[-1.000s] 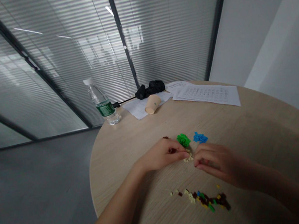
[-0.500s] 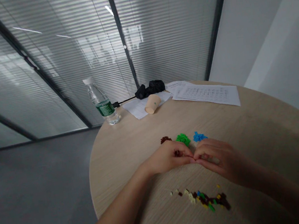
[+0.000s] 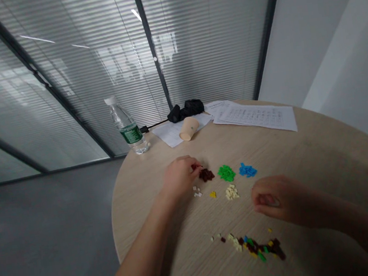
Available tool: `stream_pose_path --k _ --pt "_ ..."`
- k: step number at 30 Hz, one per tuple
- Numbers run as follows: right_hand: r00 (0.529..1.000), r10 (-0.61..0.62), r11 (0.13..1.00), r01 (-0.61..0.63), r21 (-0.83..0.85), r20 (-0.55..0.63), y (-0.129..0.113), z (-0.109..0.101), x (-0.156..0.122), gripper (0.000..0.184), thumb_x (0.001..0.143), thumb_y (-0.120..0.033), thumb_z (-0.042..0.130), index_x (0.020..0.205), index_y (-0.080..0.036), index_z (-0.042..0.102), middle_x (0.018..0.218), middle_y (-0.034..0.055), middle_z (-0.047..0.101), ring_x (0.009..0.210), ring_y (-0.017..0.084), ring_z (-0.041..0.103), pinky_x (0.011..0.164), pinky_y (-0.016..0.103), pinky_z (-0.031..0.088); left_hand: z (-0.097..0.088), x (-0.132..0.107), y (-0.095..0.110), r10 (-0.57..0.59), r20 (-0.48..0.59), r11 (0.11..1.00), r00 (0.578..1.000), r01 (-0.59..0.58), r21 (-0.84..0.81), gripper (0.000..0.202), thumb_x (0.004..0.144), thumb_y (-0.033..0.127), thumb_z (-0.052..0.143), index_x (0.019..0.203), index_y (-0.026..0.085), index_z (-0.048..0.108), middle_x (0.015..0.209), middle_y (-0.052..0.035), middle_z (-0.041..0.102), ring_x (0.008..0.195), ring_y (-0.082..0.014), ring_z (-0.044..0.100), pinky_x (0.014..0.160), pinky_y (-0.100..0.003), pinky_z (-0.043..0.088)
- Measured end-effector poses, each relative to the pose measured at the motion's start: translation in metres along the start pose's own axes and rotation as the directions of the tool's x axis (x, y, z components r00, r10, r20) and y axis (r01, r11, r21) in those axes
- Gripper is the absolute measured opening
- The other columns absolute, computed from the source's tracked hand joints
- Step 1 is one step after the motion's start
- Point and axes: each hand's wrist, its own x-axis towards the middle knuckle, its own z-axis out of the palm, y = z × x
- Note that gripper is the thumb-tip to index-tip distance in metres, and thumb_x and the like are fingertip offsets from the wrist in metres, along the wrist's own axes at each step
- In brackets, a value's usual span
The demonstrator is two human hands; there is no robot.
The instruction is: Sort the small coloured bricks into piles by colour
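Note:
My left hand (image 3: 181, 175) is at the left edge of a pile of small dark brown bricks (image 3: 206, 175). Its thumb and fingers are pinched, with a dark brown spot between them that looks like one such brick. To the right lie a green brick pile (image 3: 226, 173) and a blue one (image 3: 247, 170). Nearer are white pieces (image 3: 198, 194), a few yellow pieces (image 3: 213, 194) and a cream pile (image 3: 232, 192). My right hand (image 3: 272, 198) is curled closed above the table, right of the cream pile; whatever it holds is hidden.
A mixed strip of joined and loose bricks (image 3: 259, 247) lies near me. Farther back stand a water bottle (image 3: 132, 133) and, on its side, a paper cup (image 3: 189, 129). Printed sheets (image 3: 258, 117) and a black bundled object (image 3: 193, 107) lie at the table's far edge.
My hands were together at the fingertips and are now apart. The left moved left and away to the brown pile; the right drew slightly right, uncovering the white, yellow and cream pieces.

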Motion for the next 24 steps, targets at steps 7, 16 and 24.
stream_pose_path --k 7,16,24 --pt "0.971 0.037 0.986 -0.074 0.148 0.238 0.002 -0.002 -0.012 0.012 0.068 -0.007 0.058 0.065 -0.019 0.058 0.059 -0.0024 0.059 0.053 0.011 0.053 0.046 0.019 0.033 0.008 0.001 -0.004 -0.057 0.036 0.996 0.998 0.054 0.076 0.018 0.084 0.03 0.053 0.089 0.023 0.069 0.092 -0.0022 0.067 0.082 -0.0172 0.059 0.065 -0.024 0.041" --pt "0.943 0.066 0.98 -0.123 0.159 0.325 0.005 0.002 -0.01 0.019 0.063 -0.008 0.056 0.077 -0.017 0.065 0.065 -0.0015 0.06 0.06 0.012 0.054 0.055 0.019 0.036 0.017 0.005 -0.009 -0.063 0.093 0.995 0.994 0.055 0.081 0.02 0.087 0.03 0.051 0.092 0.026 0.07 0.093 -0.0019 0.066 0.085 -0.0174 0.059 0.066 -0.024 0.04" --pt "0.952 0.015 0.972 -0.086 0.221 0.306 0.006 0.009 -0.008 0.02 0.062 -0.008 0.054 0.075 -0.018 0.064 0.065 -0.0027 0.058 0.06 0.011 0.052 0.056 0.019 0.036 0.02 0.004 -0.013 -0.054 0.107 0.992 0.993 0.041 0.117 0.021 0.087 0.031 0.05 0.089 0.026 0.07 0.089 -0.002 0.064 0.084 -0.0173 0.058 0.065 -0.023 0.04"
